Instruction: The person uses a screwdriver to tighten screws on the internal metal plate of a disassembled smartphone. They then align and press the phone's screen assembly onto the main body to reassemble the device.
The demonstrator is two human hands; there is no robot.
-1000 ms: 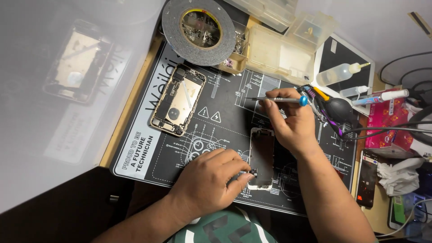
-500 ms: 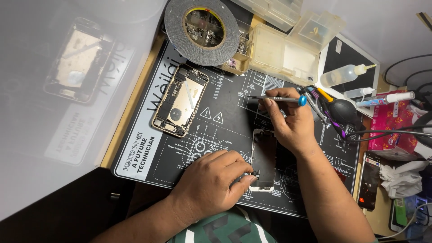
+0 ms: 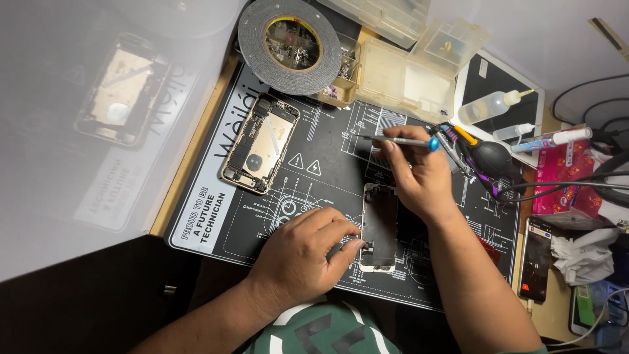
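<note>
I'm pinching a blue-capped screwdriver [image 3: 403, 140] in the right hand [image 3: 419, 174], raised above the mat [image 3: 327, 164]. Left hand [image 3: 304, 255], fingers curled, is pressing the phone screen panel [image 3: 379, 226] flat near the mat's front edge. Looks like mid-disassembly; next the tip needs lining up on the panel. Opened phone body [image 3: 260, 143] is lying near the left edge, tape roll [image 3: 289, 44] at the back-left corner, clear squeeze bottle [image 3: 491, 106] off the back-right corner, pink box [image 3: 562, 177] right.

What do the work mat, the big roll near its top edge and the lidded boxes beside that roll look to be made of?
Work mat: looks like matte black rubber or silicone, lying flat with white printed diagrams. Roll: likely dark grey adhesive tape, with a layered, dull face. Boxes: translucent, slightly cloudy plastic with thin hinged lids.
</note>
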